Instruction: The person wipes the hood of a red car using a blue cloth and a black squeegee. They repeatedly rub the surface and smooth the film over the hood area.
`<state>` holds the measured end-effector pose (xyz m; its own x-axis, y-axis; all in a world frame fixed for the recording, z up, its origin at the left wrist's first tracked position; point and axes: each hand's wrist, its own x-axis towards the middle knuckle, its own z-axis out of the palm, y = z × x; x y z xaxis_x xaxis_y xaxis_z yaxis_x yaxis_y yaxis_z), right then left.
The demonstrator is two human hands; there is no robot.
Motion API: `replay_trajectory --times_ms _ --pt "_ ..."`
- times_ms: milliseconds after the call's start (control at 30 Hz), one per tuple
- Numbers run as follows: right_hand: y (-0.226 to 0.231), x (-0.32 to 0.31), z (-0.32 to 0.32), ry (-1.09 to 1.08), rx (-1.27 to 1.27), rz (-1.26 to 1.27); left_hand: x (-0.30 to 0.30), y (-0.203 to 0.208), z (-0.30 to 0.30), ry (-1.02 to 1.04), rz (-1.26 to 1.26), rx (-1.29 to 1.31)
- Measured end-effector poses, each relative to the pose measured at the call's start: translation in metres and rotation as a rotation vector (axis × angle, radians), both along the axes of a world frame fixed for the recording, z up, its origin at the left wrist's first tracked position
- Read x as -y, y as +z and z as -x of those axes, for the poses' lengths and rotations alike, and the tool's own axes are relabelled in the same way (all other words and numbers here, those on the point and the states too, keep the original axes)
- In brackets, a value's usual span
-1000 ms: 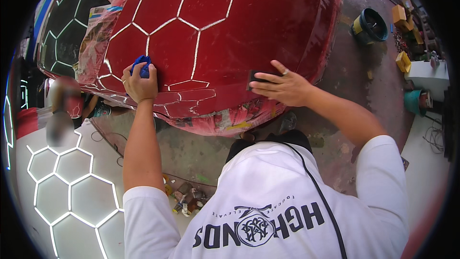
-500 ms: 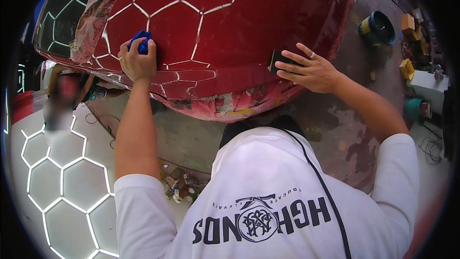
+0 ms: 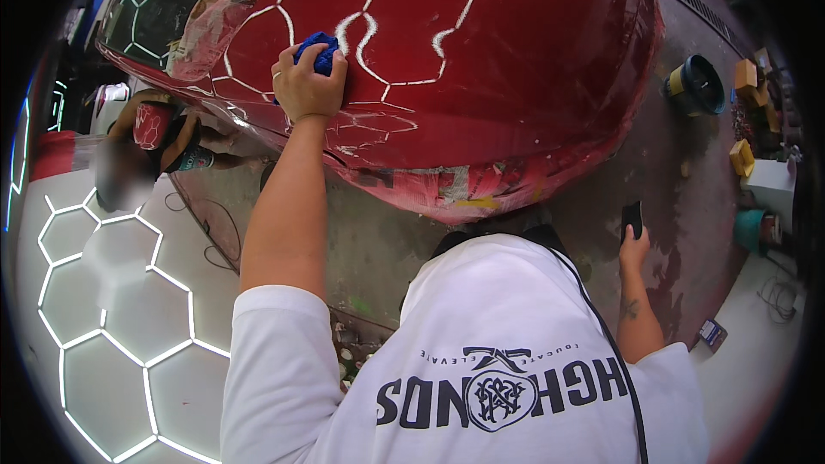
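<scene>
My left hand (image 3: 309, 90) presses a crumpled blue cloth (image 3: 319, 52) onto the glossy red car panel (image 3: 516, 43), its fingers closed around the cloth. White hexagon light reflections bend beside the cloth on the paint. Away from the car, low on the right, my right hand (image 3: 634, 249) grips a flat black block (image 3: 632, 216) that points up from the fingers. Clear film and paper (image 3: 455, 189) cover the panel's near lower edge. More masking paper (image 3: 225, 17) lies along its left side, next to the dark glass.
At the left, another person (image 3: 155, 133) bends beside a pale glossy surface (image 3: 112, 361) reflecting hexagon lights. On the right stand a dark bucket (image 3: 694, 86), yellowish blocks (image 3: 746, 77) and a teal container (image 3: 749, 230). A thin cable (image 3: 225, 236) curves over the floor.
My left hand has slid the blue cloth rightward in view over the red panel. My right hand has left the panel, dropping lower and to the right with the black block.
</scene>
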<state>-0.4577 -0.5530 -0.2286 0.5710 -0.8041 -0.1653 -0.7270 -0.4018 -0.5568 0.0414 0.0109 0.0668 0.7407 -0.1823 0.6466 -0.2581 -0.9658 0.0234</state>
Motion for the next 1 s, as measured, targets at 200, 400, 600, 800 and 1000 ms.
replay_trajectory --times_ms 200,400,600,800,1000 --pt "0.061 -0.079 0.085 -0.105 -0.041 -0.252 -0.004 0.012 0.007 0.007 0.032 -0.011" --pt "0.006 -0.039 0.212 0.064 -0.212 0.119 0.009 0.004 0.008 -0.016 0.137 -0.035" --pt "0.062 -0.105 0.210 -0.146 -0.313 -0.096 0.002 0.013 0.015 -0.026 0.109 0.002" --pt "0.143 -0.147 0.157 -0.261 -0.296 0.311 -0.001 0.014 0.015 -0.047 0.119 -0.024" --pt "0.226 -0.113 0.094 -0.235 0.392 0.224 -0.001 0.013 0.016 -0.063 0.139 -0.031"
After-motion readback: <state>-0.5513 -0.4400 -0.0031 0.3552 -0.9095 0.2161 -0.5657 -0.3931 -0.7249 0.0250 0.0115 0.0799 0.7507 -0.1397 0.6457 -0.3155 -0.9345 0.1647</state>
